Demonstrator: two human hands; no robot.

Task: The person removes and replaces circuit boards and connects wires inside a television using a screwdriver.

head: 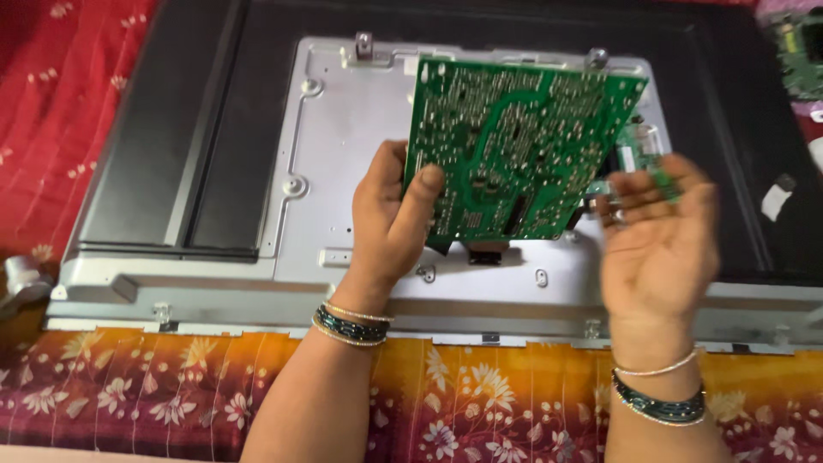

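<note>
**Op A:** Head view, starting nearest me: flowered orange-and-maroon cloth (480, 403) across the bottom, both of my forearms coming up over it, bangles on each wrist.

**Op B:** What's the left doing?

**Op A:** My left hand (390, 223) is clamped on the green circuit board (514, 146). Thumb lies over the solder side at the lower left edge, fingers are behind it. So the board runs up and to the right from that grip, long axis slanting toward the upper right, lifted off the panel and tilted toward the camera.

**Op B:** And the right?

**Op A:** My right hand (656, 236) is blurred, palm up and spread, with nothing held. It sits just off the board's lower right corner, near it, and I can't tell if the fingertips touch. It's the free hand, and it's the one nearer that unsupported far end.

**Op B:** Anything between them?

**Op A:** A small dark part hangs below the board's bottom edge, too small to read. Beyond my right fingers there's a smaller green board (643, 154), partly hidden.

**Op B:** Further back?

**Op A:** Under everything, the grey metal back plate (343, 111) of a flat screen, lying in its black frame (171, 111). Red patterned cloth (51, 111) far left, another green board (801, 56) at the top right corner.
</note>
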